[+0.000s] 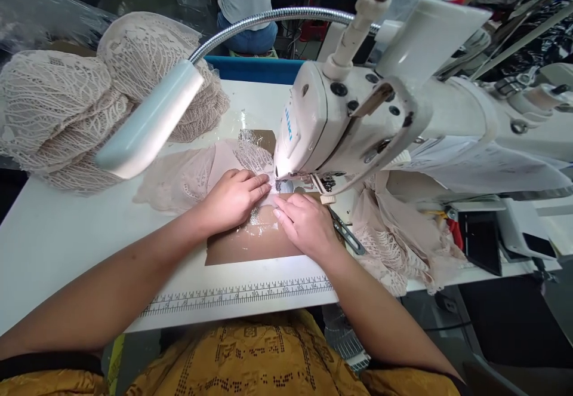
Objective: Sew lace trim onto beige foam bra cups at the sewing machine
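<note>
Pale pink lace fabric (192, 175) lies on the white table and runs under the needle area of a white sewing machine (308, 121). My left hand (233, 200) rests flat on this fabric, fingers stretched toward the needle. Just to the right, my right hand (308, 223) has its index finger and thumb apart, with the fingertips by the fabric's near edge. Beneath both hands, brown tape (250, 252) covers part of the tabletop. Metal thread snips (348, 233) lie beside my right hand, partly hidden by it.
A lamp (152, 121) on a bendable metal neck hangs over the left side. Bundled lace pieces (54, 103) are heaped behind it. More lace fabric (398, 241) lies right of the machine, near a black flat device (481, 241). A ruler strip (242, 294) borders the front edge. Another person (246, 2) sits beyond.
</note>
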The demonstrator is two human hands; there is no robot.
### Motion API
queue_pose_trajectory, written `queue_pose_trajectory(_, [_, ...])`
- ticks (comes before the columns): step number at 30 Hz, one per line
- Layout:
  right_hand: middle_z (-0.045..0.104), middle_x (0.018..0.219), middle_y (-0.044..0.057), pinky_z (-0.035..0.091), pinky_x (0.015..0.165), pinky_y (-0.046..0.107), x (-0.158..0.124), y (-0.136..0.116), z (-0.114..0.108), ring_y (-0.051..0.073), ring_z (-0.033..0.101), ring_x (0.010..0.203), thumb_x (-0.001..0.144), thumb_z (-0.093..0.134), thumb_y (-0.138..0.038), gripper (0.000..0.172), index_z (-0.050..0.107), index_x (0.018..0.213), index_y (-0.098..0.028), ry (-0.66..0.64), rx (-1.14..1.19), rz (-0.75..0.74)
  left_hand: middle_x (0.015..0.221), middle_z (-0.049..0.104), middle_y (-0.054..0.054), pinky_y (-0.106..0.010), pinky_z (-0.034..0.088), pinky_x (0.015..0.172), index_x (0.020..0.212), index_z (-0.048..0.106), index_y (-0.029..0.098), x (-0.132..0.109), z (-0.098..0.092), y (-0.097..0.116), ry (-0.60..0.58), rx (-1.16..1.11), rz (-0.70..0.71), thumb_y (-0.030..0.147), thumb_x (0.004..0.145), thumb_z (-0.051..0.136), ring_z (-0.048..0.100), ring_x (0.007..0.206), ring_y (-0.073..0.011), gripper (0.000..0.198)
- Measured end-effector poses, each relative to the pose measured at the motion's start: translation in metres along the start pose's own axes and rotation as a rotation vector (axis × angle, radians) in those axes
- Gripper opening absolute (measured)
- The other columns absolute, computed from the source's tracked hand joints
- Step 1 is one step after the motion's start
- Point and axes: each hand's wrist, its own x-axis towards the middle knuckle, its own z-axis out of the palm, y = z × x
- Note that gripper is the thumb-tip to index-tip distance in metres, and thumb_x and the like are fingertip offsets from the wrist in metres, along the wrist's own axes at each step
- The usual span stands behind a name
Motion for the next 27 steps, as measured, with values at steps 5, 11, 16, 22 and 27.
queue_pose_trajectory(5, [0.071, 0.095, 0.008, 0.043, 0.071, 0.032, 0.0, 0.0, -0.002, 0.02, 0.06, 0.078, 0.096, 0.048, -0.031, 0.036, 0.067, 0.124, -0.018, -0.013, 0.015, -0.007, 0.129, 0.062, -0.014, -0.046, 0.046, 0.083, 0.128, 0.06, 0.014, 0.0, -0.001, -0.001, 0.012, -0.034, -0.07, 0.017, 0.091, 0.046, 0.057, 0.104, -0.0309, 0.039])
queue_pose_trajectory(11, [0.072, 0.099, 0.006, 0.046, 0.076, 0.031, -0.003, 0.005, -0.004, 0.021, 0.064, 0.086, 0.094, 0.052, -0.03, 0.034, 0.068, 0.122, -0.02, 0.0, 0.116, -0.029, 0.134, 0.058, -0.016, -0.048, 0.045, 0.094, 0.129, 0.059, 0.012, -0.006, 0.0, -0.004, 0.06, -0.059, -0.106, 0.031, 0.094, 0.046, 0.056, 0.114, -0.0323, 0.042])
queue_pose_trajectory(16, [0.074, 0.097, 0.005, 0.046, 0.07, 0.028, -0.01, 0.01, -0.033, 0.02, 0.067, 0.083, 0.094, 0.05, -0.028, 0.029, 0.068, 0.116, -0.022, -0.047, 0.11, 0.127, 0.131, 0.06, -0.018, -0.049, 0.046, 0.096, 0.125, 0.062, 0.011, -0.008, 0.001, -0.005, 0.112, -0.096, -0.16, 0.038, 0.093, 0.05, 0.057, 0.115, -0.0335, 0.044])
queue_pose_trajectory(22, [0.072, 0.101, 0.009, 0.042, 0.064, 0.029, -0.036, 0.024, -0.07, 0.022, 0.067, 0.083, 0.093, 0.052, -0.025, 0.03, 0.065, 0.118, -0.017, -0.2, -0.163, 0.253, 0.112, 0.07, -0.012, -0.045, 0.051, 0.09, 0.099, 0.072, 0.016, -0.016, -0.012, -0.013, 0.15, -0.254, -0.267, 0.017, 0.089, 0.047, 0.063, 0.101, -0.0266, 0.027])
queue_pose_trajectory(27, [0.069, 0.106, 0.014, 0.044, 0.073, 0.031, -0.055, 0.031, -0.06, 0.025, 0.065, 0.092, 0.088, 0.051, -0.01, 0.039, 0.062, 0.125, -0.01, -0.313, -0.328, 0.193, 0.101, 0.074, -0.005, -0.031, 0.054, 0.086, 0.094, 0.073, 0.021, -0.04, -0.04, 0.024, -0.059, -0.567, -0.051, 0.014, 0.086, 0.055, 0.067, 0.097, -0.0195, 0.022])
